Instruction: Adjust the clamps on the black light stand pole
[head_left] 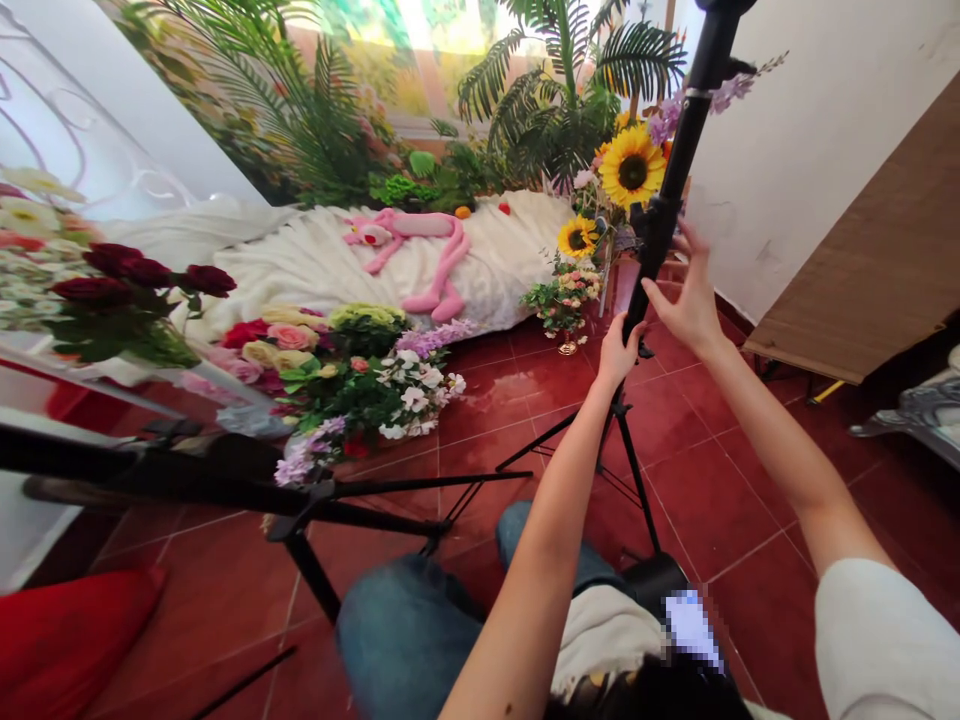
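Observation:
A black tripod stand [679,150] rises at a tilt in front of me, its thin legs spread on the floor. My left hand [621,352] is closed around its pole, low on the upper section. Slightly higher and to the right, my right hand [694,295] has its fingers apart beside the pole, near a black clamp knob [643,222]. Whether those fingertips touch the pole is hard to make out. The stand's top runs out of the picture.
A second black stand [217,480] lies across the left. White draped cloth [510,265] bears a pink plush toy [427,228]. Flowers [352,375], sunflowers [632,168] and palm fronds [570,90] surround it. A brown board [862,240] leans at right above red floor tiles [487,400].

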